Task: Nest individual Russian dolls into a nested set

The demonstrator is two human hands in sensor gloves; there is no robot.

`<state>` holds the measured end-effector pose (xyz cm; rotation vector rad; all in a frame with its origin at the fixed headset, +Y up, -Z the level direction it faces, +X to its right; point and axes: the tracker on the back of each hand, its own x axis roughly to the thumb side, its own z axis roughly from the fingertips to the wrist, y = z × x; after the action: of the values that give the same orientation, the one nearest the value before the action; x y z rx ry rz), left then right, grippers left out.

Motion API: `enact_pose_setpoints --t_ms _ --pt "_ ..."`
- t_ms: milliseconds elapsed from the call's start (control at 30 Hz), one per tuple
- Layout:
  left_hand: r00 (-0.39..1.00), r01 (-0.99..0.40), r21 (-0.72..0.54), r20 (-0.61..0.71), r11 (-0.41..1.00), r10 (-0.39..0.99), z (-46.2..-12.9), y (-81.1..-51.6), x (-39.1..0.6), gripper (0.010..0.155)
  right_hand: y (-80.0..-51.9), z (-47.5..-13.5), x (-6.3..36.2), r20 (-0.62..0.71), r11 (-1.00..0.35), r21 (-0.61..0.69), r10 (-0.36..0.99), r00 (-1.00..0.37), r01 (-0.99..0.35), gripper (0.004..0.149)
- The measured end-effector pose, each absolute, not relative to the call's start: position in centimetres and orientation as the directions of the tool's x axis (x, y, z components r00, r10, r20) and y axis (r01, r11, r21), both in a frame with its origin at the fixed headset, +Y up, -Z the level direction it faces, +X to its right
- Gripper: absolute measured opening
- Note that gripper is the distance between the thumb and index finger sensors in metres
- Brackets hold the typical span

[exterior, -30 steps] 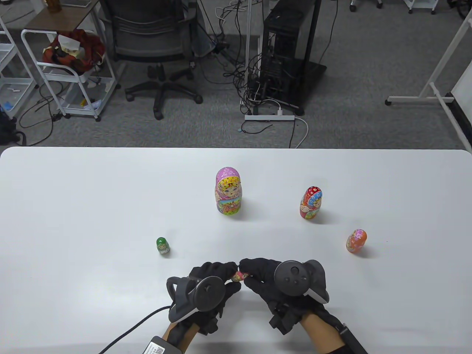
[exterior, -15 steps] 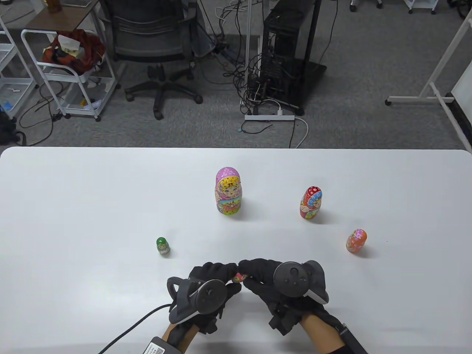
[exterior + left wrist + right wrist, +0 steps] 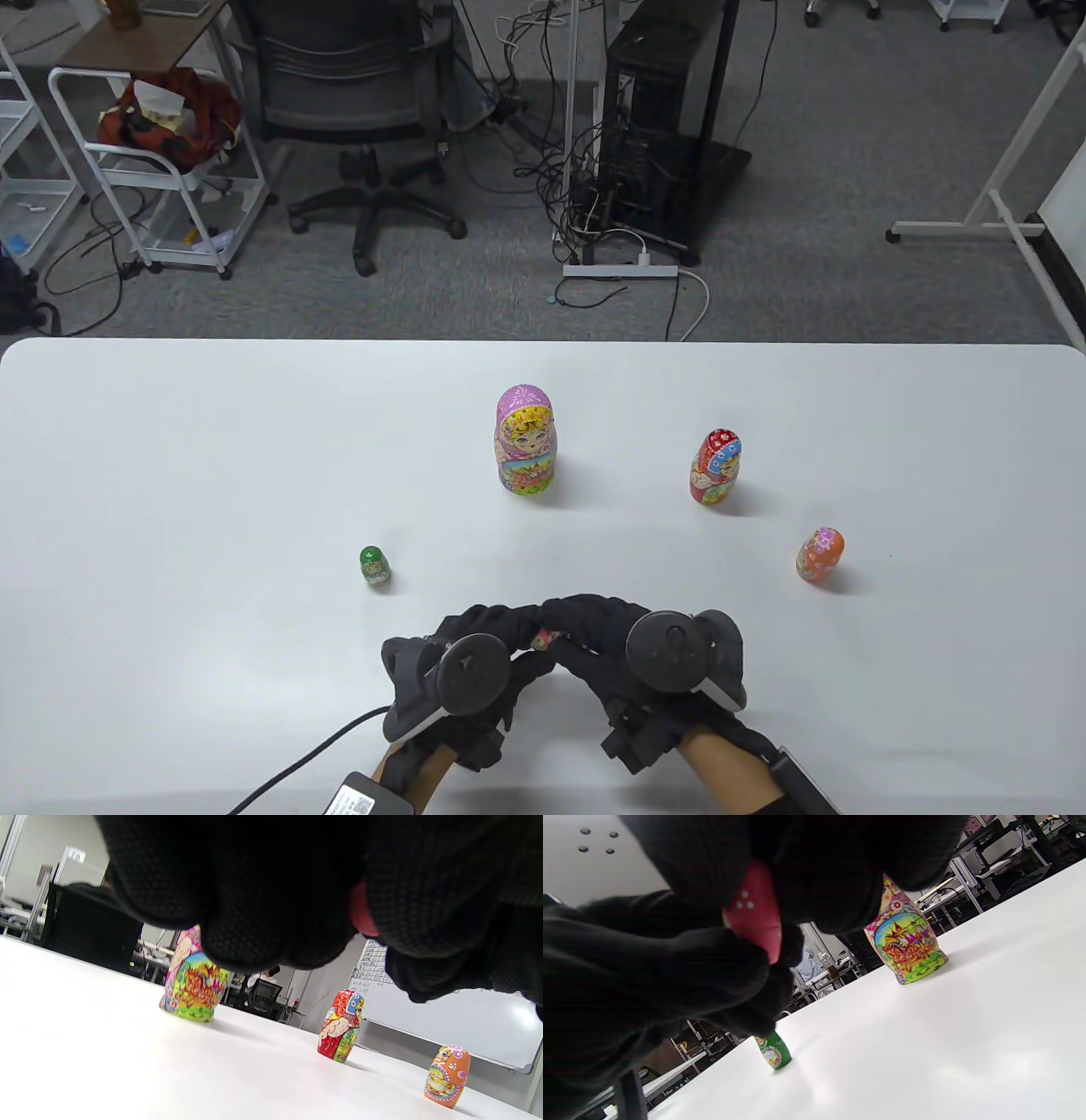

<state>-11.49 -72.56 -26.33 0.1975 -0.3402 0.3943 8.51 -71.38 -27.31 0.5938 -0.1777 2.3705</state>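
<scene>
From above my hands (image 3: 543,632) nearly hide the tiny doll (image 3: 547,637) — the right wrist view shows both pinching its red body (image 3: 755,916).

An office or lab: swivel chair (image 3: 356,102), computer tower (image 3: 657,127), whiteboard (image 3: 445,1014).

A white table (image 3: 170,475) is bearing four dolls standing upright, all apart from one another. A small green doll (image 3: 374,566) is sitting just left of my fingers (image 3: 509,618). A large pink doll (image 3: 526,440) is standing beyond them. A red doll (image 3: 715,467) and an orange doll (image 3: 820,554) are standing to their right.
</scene>
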Motion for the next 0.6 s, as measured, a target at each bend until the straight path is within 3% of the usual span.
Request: enact_pose_setpoints --t_ms 100,200,333,433,600 --pt "0.879 -0.385 0.132 0.353 0.913 0.320 -26.5 -72.6 -11.4 0.066 -70.5 -27.4 9.0 0.443 -0.781 -0.068 0.534 -0.720 -0.621 0.045" --pt "0.916 -0.250 0.144 0.357 0.957 0.185 -26.7 -73.7 -11.0 0.077 -69.7 -27.6 10.4 0.375 -0.802 -0.176 0.482 -0.792 -0.571 0.046" --pt "0.940 -0.075 0.041 0.337 0.996 0.057 -27.4 -75.2 -10.5 0.094 -70.2 -28.8 12.0 0.211 -0.880 -0.226 0.374 -0.903 -0.417 0.047" --pt "0.950 -0.002 -0.006 0.312 1.000 0.004 -27.7 -75.9 -10.4 0.096 -71.6 -29.8 13.3 0.061 -0.956 -0.202 0.206 -0.977 -0.214 0.047" --pt "0.960 0.025 -0.037 0.279 0.999 -0.014 -27.8 -76.1 -10.5 0.097 -73.8 -31.3 15.4 -0.106 -0.986 -0.129 0.122 -0.987 -0.108 0.047"
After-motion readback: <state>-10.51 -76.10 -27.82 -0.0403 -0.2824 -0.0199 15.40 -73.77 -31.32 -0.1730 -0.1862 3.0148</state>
